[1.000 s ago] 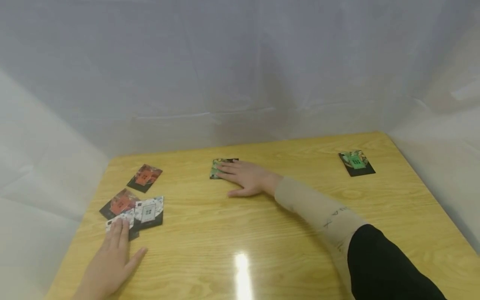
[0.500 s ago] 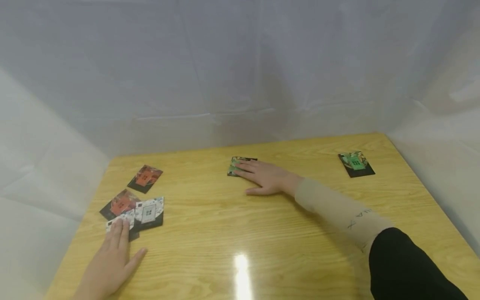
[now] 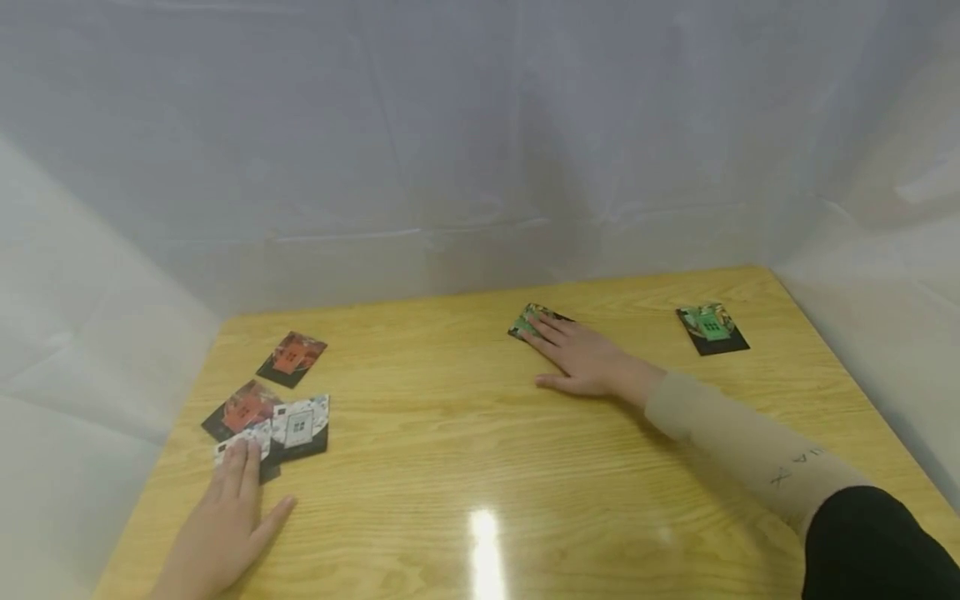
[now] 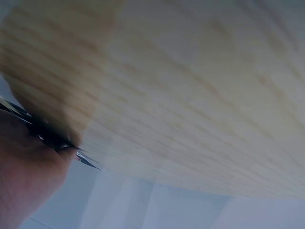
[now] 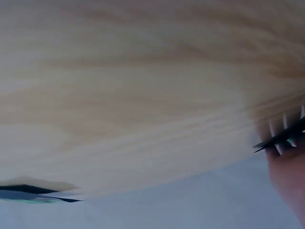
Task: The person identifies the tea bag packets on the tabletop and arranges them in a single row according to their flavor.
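My right hand (image 3: 588,358) lies with straight fingers on a flat green-and-black packet (image 3: 522,326) near the table's far side, covering much of it. In the right wrist view the right hand (image 5: 288,176) is at the right edge, by the packet's dark rim. To the right lies a second green-and-black packet (image 3: 712,327), untouched. At the left, the extended fingers of my left hand (image 3: 217,533) rest on a white-and-black packet (image 3: 261,433). Another white-and-black packet (image 3: 300,427) sits against it. In the left wrist view only part of the left hand (image 4: 31,167) shows.
A red-and-black packet (image 3: 242,410) lies partly beneath the white ones, and another red-and-black packet (image 3: 292,358) lies farther back. The wooden table (image 3: 450,433) ends at a pale hanging sheet (image 3: 480,167) behind and on both sides.
The right hand has slid the green-and-black packet rightward across the table, from near the middle toward the other green one, and the packet has turned slightly. My left hand stays in place.
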The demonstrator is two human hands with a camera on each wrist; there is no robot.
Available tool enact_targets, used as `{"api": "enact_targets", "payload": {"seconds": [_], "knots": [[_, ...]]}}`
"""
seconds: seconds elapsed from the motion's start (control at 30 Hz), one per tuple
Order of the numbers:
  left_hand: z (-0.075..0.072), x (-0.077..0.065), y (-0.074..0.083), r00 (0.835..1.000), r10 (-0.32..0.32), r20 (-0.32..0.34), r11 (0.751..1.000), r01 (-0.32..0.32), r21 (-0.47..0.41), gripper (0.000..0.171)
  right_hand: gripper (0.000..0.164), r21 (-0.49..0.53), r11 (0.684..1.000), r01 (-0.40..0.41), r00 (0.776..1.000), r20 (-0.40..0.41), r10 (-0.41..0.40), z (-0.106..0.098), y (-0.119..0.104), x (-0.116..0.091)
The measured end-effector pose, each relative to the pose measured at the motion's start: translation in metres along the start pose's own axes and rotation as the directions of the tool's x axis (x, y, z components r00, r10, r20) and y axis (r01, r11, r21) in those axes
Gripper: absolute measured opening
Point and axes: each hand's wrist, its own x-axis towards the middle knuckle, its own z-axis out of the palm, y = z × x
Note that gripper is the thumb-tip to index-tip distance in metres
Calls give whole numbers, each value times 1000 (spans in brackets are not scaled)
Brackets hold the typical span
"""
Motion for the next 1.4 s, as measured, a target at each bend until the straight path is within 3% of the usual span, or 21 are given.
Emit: {"api": "enact_targets", "payload": {"seconds": [0.33,0.6,0.87,1.13,1.4], "knots": [[3,-1,-1,1000,6,-13,1000,-6,7,96,84,55,983,-177,982,-63,180,5,15,-39],[1,1,0,1000,-7,8,1000,7,-8,97,88,65,937,-344,938,-20,345,3,13,-58],[3,1,-2,1000,-1,-11,1000,1,-3,97,87,49,897,-440,898,-15,441,2,6,-68],[4,0,-3,1000,-10,8,1000,10,-14,97,86,50,883,-466,884,-26,467,1,5,-75],[3,1,-3,1000,-11,10,999,11,-32,97,80,48,933,-357,919,-161,360,-4,23,-94]]}}
